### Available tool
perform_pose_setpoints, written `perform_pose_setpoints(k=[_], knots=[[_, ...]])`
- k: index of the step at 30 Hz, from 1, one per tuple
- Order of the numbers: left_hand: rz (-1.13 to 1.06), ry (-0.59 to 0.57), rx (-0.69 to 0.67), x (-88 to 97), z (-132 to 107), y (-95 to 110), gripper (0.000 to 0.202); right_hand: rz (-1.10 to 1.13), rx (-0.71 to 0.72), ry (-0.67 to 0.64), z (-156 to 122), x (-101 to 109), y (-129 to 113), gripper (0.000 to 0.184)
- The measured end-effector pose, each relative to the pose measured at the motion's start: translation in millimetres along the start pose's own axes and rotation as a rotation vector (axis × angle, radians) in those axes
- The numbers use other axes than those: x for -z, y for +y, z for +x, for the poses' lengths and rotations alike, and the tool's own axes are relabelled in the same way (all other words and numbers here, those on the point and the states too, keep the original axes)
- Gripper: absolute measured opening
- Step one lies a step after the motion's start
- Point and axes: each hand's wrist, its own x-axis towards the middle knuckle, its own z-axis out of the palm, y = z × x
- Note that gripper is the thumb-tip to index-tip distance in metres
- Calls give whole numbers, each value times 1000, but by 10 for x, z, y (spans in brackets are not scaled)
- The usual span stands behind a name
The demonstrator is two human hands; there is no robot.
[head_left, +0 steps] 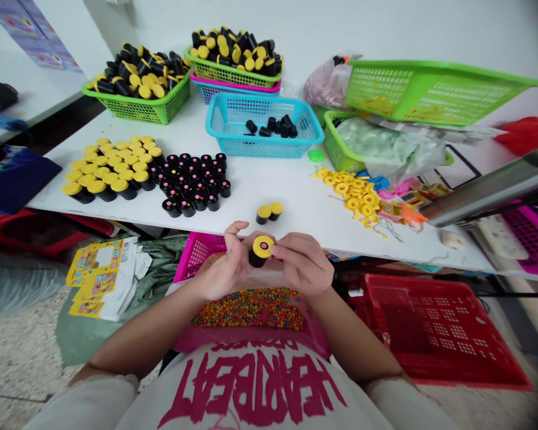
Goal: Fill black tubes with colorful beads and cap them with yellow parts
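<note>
Over the bead bag (251, 308) on my lap, my left hand (222, 269) pinches the black tube (256, 258) upright while my right fingers (296, 254) press against its yellow cap (263, 246), keeping its pink centre facing up, near the table's (296, 191) edge.

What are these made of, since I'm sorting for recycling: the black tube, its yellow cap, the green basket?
The black tube and yellow cap look like moulded plastic: smooth, solid colour, soft sheen. The green basket also looks plastic, glossy, with an evenly moulded lattice of holes. The exact plastic type can't be told.
</note>
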Motion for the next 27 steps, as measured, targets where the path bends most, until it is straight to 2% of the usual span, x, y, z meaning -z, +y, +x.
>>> perform_pose_setpoints(k=[4, 8, 11, 16, 21, 24, 27], knots=[[9, 24, -35, 6, 30, -47, 36, 11, 29, -47, 8, -16, 11, 46], [-280, 60, 28, -36, 59, 10, 40, 56, 14, -167, 61, -35, 8, 41], [-500, 116, 167, -105, 70, 85, 48, 206, -47, -280, 60, -67, 26, 53], [-775, 151, 327, -207, 94, 177, 50, 218, -111, -184, -13, -140, -2, 48], [-929, 278, 404, -276, 116, 258, 27, 196, -199, -102, -21, -160, -99, 57], [-982, 283, 407, -294, 104, 289, 21, 224, -204, -133, 15, -130, -106, 53], [-999, 231, 382, -296, 74, 303, 27, 254, -177, -191, 34, -95, -102, 49]])
